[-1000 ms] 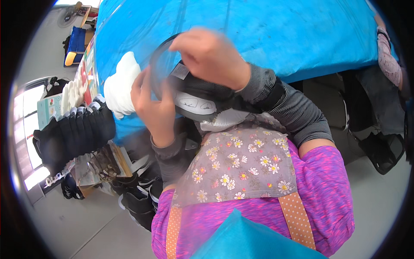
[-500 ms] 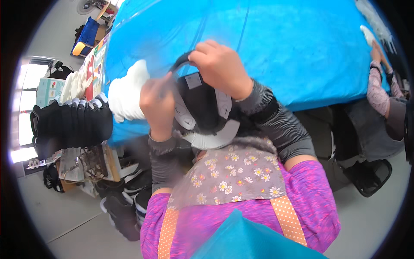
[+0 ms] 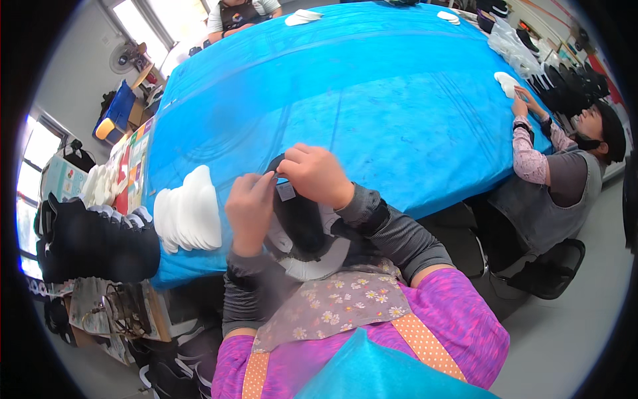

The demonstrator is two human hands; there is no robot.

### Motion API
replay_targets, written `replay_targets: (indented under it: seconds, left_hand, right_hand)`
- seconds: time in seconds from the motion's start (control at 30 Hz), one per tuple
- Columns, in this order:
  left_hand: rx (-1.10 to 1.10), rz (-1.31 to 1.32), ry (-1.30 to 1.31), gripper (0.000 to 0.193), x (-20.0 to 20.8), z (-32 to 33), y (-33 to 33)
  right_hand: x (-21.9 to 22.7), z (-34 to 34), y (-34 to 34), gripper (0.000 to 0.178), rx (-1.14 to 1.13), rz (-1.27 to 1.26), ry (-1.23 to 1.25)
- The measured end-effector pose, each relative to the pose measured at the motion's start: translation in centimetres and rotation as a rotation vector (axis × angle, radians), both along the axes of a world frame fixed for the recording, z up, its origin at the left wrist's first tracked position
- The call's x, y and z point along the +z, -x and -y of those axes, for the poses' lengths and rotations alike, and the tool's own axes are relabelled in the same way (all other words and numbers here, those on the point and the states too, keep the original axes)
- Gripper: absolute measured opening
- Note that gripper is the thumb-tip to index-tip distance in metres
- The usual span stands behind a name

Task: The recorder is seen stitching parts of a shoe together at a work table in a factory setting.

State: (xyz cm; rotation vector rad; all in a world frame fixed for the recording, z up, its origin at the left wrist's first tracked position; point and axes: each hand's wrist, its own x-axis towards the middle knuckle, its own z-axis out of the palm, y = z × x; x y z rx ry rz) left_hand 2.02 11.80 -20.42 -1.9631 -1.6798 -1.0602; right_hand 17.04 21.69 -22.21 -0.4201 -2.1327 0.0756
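Observation:
A black shoe upper with white parts (image 3: 299, 226) is held up in front of my apron, just off the table's near edge. A pale label (image 3: 286, 192) shows inside its tongue. My left hand (image 3: 249, 211) closes on the left side of the upper's top edge. Right beside it, my right hand (image 3: 318, 176) pinches the same dark edge, knuckles up. The two sets of fingertips nearly meet there; what exactly lies between them is hard to make out. Left of my left hand, a fanned stack of white insoles (image 3: 193, 213) lies on the blue-covered table (image 3: 372, 153).
Several black uppers (image 3: 100, 243) stand in a row at the left table end, with more white insoles (image 3: 106, 186) behind. A co-worker (image 3: 565, 159) sits at the right by a white insole stack (image 3: 506, 84). Another person (image 3: 240, 16) is across the table.
The view has tilted up, bringing the far table and other people into sight. My hands have drawn closer together on the upper's top edge.

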Motion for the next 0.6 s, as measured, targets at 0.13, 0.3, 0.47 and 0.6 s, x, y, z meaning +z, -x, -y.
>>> replay_targets:
  seconds: [0.13,0.3,0.47,0.6]
  left_hand:
    - [0.010,-0.018,0.058,0.014,-0.1,0.2,0.6]
    - [-0.031,0.089,0.032,0.016,-0.3,0.9,1.1]
    - [0.035,0.103,0.040,0.015,-0.8,1.5,0.6]
    - [0.009,0.158,0.008,0.013,-0.7,1.4,0.4]
  right_hand:
    - [0.0,0.4,0.3,0.011,-0.017,-0.027,0.026]
    - [-0.3,0.1,-0.2,0.012,-0.029,-0.065,0.105]
    - [-0.3,1.0,-0.2,0.007,-0.040,-0.106,0.118]
    - [-0.5,0.5,-0.7,0.009,-0.006,-0.157,0.130]
